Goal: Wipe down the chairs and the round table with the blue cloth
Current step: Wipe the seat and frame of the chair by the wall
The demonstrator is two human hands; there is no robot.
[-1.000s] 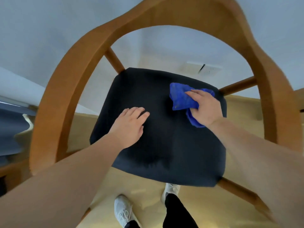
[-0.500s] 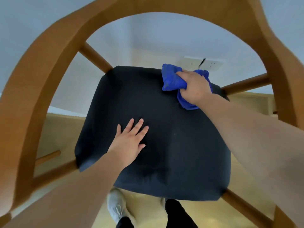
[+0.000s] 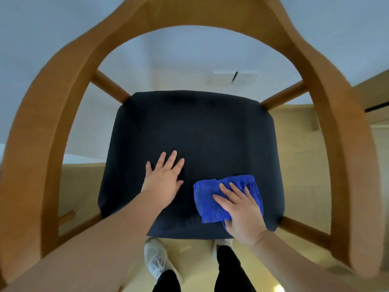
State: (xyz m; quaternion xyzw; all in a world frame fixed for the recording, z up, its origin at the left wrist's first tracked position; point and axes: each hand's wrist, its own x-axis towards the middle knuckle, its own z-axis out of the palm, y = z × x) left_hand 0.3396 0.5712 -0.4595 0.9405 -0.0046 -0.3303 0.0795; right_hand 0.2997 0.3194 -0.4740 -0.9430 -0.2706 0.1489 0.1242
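On the near right part of the dark seat cushion (image 3: 200, 131), your right hand (image 3: 242, 209) lies flat on the blue cloth (image 3: 207, 205), fingers straight and spread, pressing down instead of gripping. That broad palm contact seems meant to hold the bunched cloth against the fabric so that it drags evenly and does not roll up under a stroke. Just to the left, apart from the cloth, your left hand (image 3: 164, 180) rests wide on the bare cushion with its fingers pointing to the far edge. It holds nothing and most likely steadies the chair, and takes some of your weight, as you lean over from the front. The curved wooden frame (image 3: 52, 114) arches round the seat on the left, the far side and the right, so you reach in through the open near side, your shoes (image 3: 155, 258) on the pale floor (image 3: 82, 186) just below the cushion's near edge. Judging by where the cloth sits, the seat is the step in hand, with the frame probably yet to be wiped. No round table shows from this viewpoint.
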